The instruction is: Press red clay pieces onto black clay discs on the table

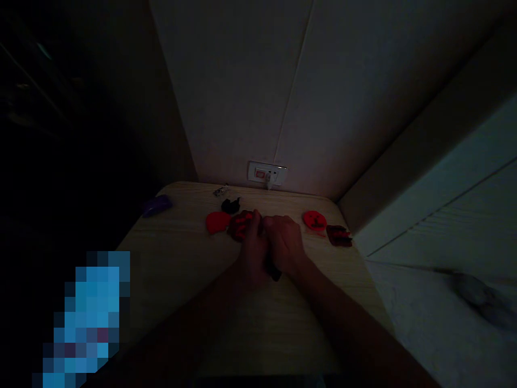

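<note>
Both hands are meeting over the middle of the table (202,275). Right hand (286,242) is curling its fingers closed around a dark piece (275,272); the near end is poking out between the palms, the rest is hiding. Left hand (255,253) is pressing up beside it, thumb pointing far; its other fingers are hiding, so cannot tell if they are gripping. Just left, a red-black disc (238,229) is lying partly behind the left thumb, touching or nearly touching a red piece (217,222). Black lump (230,206) is sitting just beyond, a small shiny bit (221,190) farther still. Purple packet (157,206) is lying at the far left edge. Right side: marked red disc (315,220) is lying near a dark red piece (339,236). Socket (267,173) is holding a plug (270,180) on the far wall (242,97).
</note>
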`<act>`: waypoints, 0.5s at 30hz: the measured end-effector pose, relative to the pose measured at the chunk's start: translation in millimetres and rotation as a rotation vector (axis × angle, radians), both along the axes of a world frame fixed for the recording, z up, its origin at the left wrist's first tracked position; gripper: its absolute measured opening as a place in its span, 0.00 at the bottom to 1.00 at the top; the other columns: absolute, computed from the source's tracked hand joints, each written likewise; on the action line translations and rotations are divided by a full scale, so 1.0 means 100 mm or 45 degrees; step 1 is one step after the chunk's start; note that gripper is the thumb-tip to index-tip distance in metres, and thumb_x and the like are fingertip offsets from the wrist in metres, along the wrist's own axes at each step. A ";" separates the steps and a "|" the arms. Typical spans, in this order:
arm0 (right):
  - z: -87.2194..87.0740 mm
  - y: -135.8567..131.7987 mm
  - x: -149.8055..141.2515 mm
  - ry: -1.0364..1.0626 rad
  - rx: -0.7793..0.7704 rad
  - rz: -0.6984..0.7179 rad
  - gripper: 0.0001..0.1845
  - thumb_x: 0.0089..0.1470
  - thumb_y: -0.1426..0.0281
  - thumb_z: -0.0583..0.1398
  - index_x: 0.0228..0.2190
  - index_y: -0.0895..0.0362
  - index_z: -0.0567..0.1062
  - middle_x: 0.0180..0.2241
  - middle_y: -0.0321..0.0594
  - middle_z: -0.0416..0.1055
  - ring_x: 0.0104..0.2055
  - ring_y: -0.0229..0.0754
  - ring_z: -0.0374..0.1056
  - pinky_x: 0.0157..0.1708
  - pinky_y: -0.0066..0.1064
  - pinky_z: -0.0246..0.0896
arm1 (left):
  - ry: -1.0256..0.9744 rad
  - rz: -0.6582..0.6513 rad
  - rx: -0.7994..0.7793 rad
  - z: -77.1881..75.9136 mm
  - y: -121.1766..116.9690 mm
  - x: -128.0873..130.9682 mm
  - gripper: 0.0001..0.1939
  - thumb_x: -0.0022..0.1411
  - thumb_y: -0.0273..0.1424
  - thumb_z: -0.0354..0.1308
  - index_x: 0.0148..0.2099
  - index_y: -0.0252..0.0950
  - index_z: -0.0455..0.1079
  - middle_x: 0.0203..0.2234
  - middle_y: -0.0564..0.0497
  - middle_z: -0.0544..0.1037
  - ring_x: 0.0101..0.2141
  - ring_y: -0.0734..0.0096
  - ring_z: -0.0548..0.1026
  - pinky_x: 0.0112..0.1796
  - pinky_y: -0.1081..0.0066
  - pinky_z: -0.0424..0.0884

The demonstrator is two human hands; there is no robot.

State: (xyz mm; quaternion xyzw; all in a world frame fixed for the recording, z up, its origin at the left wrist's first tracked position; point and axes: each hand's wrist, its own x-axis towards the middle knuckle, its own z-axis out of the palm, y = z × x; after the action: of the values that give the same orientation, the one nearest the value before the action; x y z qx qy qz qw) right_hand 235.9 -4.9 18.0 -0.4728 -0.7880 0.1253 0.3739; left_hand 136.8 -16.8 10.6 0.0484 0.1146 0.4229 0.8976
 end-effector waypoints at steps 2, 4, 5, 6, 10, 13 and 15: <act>-0.04 0.06 0.02 0.245 -0.101 0.076 0.31 0.70 0.57 0.41 0.29 0.54 0.76 0.28 0.42 0.75 0.32 0.46 0.69 0.36 0.38 0.60 | 0.024 0.084 -0.023 -0.01 0.04 -0.02 0.29 0.70 0.54 0.46 0.43 0.36 0.77 0.33 0.45 0.81 0.45 0.55 0.80 0.53 0.61 0.71; -0.04 0.06 0.04 0.506 -0.100 0.091 0.32 0.70 0.55 0.39 0.39 0.54 0.78 0.37 0.44 0.77 0.40 0.48 0.72 0.41 0.40 0.65 | 0.044 0.116 -0.050 0.02 0.08 -0.07 0.29 0.69 0.54 0.46 0.40 0.36 0.76 0.29 0.45 0.80 0.44 0.56 0.81 0.51 0.62 0.71; -0.02 0.04 0.05 0.575 -0.051 0.082 0.32 0.70 0.53 0.39 0.44 0.54 0.77 0.41 0.45 0.77 0.44 0.49 0.72 0.45 0.42 0.66 | 0.053 0.112 -0.059 0.04 0.09 -0.10 0.29 0.68 0.55 0.46 0.40 0.36 0.76 0.29 0.45 0.80 0.44 0.55 0.81 0.52 0.62 0.71; 0.00 0.01 0.05 0.564 0.008 0.094 0.32 0.69 0.51 0.40 0.48 0.54 0.76 0.45 0.47 0.76 0.48 0.51 0.71 0.48 0.44 0.66 | 0.060 0.100 -0.061 0.07 0.10 -0.12 0.30 0.67 0.57 0.47 0.41 0.36 0.76 0.31 0.43 0.80 0.46 0.53 0.80 0.52 0.60 0.71; 0.08 -0.14 -0.02 0.210 0.185 0.286 0.34 0.66 0.49 0.46 0.63 0.55 0.66 0.63 0.53 0.63 0.66 0.58 0.58 0.63 0.54 0.54 | 0.081 0.177 -0.057 0.12 0.11 -0.11 0.27 0.68 0.52 0.44 0.52 0.42 0.74 0.43 0.43 0.82 0.57 0.52 0.74 0.57 0.56 0.65; 0.07 -0.16 -0.12 -0.062 0.222 0.358 0.36 0.65 0.49 0.47 0.67 0.55 0.60 0.67 0.53 0.59 0.71 0.61 0.50 0.67 0.59 0.46 | 0.101 0.420 -0.086 0.05 0.07 -0.03 0.22 0.69 0.41 0.40 0.57 0.52 0.71 0.48 0.50 0.81 0.62 0.60 0.70 0.59 0.59 0.63; 0.04 -0.14 -0.16 -0.131 0.202 0.345 0.37 0.64 0.49 0.48 0.67 0.55 0.59 0.67 0.53 0.59 0.71 0.62 0.49 0.68 0.60 0.44 | 0.083 0.574 -0.074 0.00 0.04 0.00 0.24 0.67 0.37 0.42 0.59 0.55 0.71 0.50 0.52 0.80 0.63 0.62 0.68 0.59 0.61 0.62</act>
State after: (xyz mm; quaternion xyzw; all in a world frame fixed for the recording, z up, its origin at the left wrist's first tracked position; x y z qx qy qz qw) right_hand 219.8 -18.7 22.0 -0.3368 -0.8701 0.0879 0.3489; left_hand 137.2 -13.0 10.5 0.0095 0.1636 0.6074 0.7773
